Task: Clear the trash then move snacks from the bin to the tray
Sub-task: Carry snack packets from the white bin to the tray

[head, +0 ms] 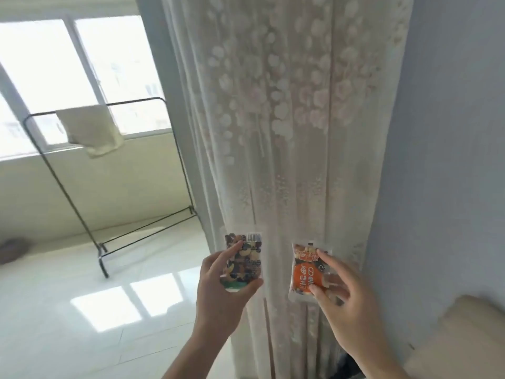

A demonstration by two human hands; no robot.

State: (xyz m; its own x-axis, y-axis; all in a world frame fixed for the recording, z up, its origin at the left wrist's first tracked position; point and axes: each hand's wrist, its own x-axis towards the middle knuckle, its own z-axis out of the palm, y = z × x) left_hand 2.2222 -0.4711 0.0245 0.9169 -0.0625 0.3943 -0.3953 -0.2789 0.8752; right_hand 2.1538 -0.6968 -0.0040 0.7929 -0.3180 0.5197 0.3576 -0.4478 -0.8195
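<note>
The left hand (218, 291) pinches a nut packet (243, 259) (barcode uppermost) between thumb and fingers. Beside it, the right hand (344, 305) grips an orange snack packet (307, 272), both raised before the curtain (287, 119).

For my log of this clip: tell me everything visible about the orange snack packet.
The orange snack packet is a glossy plastic pouch with an orange label bearing white characters and pale sealed edges. It is held roughly upright in front of the curtain, pinched by the right hand: thumb on its front, fingers at its right edge.
</note>
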